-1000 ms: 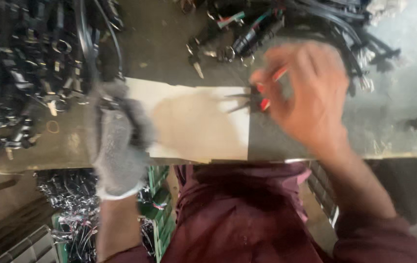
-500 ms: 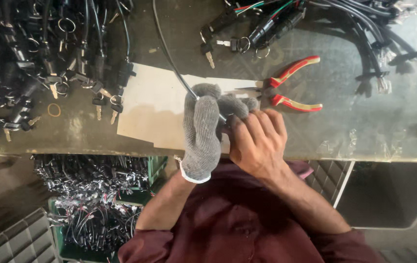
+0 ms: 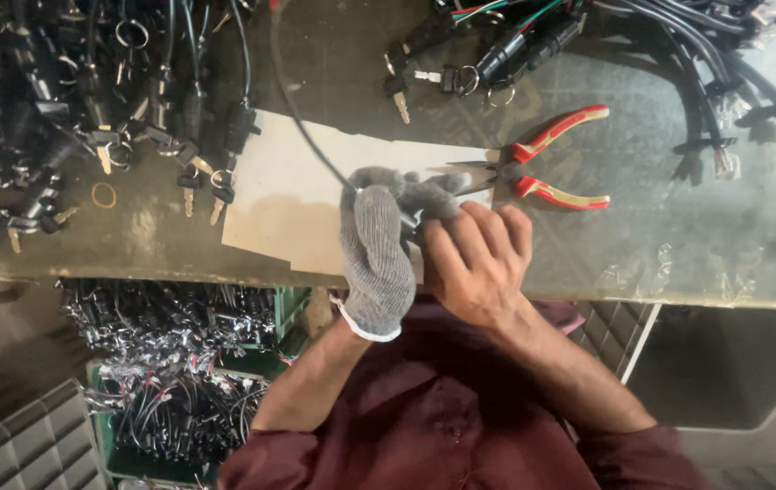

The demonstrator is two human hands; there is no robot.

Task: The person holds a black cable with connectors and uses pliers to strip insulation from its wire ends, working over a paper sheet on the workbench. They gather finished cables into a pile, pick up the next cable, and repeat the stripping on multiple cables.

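left hand [image 3: 377, 259] gloved, gripping black cable [image 3: 302, 127] | right hand [image 3: 477, 263] bare, curled on cable end | pliers [image 3: 533, 168] idle on card sheet [image 3: 288, 195]

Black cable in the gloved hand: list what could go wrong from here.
1. The black cable trails back across the bench between piles of keyed switch assemblies; a pull could snag it or drag some along.
2. The needle-nose pliers lie open just beyond the right hand, tips toward the fingers; a blind reach might catch them.
3. The right hand is bare while only the left hand wears a glove, so a slip could nick it.
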